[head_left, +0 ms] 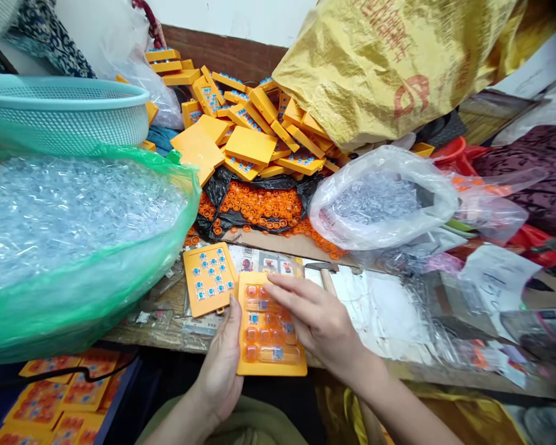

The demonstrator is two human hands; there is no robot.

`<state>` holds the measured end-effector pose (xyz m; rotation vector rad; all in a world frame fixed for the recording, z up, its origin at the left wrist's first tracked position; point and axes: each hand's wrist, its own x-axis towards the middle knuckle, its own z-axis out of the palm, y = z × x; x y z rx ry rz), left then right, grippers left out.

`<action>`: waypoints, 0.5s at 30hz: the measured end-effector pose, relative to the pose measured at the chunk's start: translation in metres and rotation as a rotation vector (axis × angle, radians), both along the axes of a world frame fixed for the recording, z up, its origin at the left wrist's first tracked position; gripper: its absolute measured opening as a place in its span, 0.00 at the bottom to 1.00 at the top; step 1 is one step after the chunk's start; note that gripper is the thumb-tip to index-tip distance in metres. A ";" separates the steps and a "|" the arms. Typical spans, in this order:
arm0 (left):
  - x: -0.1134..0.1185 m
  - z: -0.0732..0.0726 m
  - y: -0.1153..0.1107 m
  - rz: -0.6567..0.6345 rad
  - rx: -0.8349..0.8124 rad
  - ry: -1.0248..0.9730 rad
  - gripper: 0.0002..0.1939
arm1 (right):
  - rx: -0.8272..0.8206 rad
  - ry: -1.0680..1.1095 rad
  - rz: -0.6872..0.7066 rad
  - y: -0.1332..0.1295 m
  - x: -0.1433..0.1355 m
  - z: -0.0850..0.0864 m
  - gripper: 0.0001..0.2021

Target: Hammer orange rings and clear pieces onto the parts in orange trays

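Note:
My left hand [221, 364] grips the left edge of a yellow-orange plastic panel [271, 368], thumb along its side. Rows of orange rings and clear covers fill the panel's face, with small blue-and-white pieces under some of them. Across its upper right lies my right hand [322, 312], fingers stretched out and their tips on the covers; what is under them is hidden. Just behind, a second yellow-orange panel [208, 303] rests on the bench, showing rows of blue-and-white pieces without covers.
A green bag [134, 290] of clear plastic parts fills the left, before a light-blue basket [65, 102]. Behind are piled panels [250, 145], orange rings [259, 204] in black plastic and a white bag [324, 204] of clear parts. A hammer [327, 278] lies right of the panels.

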<state>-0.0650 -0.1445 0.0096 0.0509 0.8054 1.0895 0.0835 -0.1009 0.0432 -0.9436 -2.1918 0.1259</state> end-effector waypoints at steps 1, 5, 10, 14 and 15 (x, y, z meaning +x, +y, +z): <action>0.003 0.001 0.001 -0.011 0.003 0.009 0.29 | -0.014 -0.003 -0.018 -0.012 0.011 -0.007 0.20; 0.017 0.004 0.001 -0.079 0.035 0.051 0.28 | -0.034 0.140 -0.189 -0.040 0.024 -0.014 0.18; 0.028 0.005 -0.002 -0.119 0.068 0.159 0.25 | -0.073 0.303 -0.204 -0.044 0.008 -0.007 0.11; 0.027 0.004 -0.004 -0.097 0.106 0.214 0.25 | -0.047 0.267 -0.122 -0.042 0.001 -0.013 0.11; 0.026 0.004 -0.004 -0.100 0.110 0.216 0.25 | -0.040 0.249 -0.118 -0.043 0.002 -0.015 0.11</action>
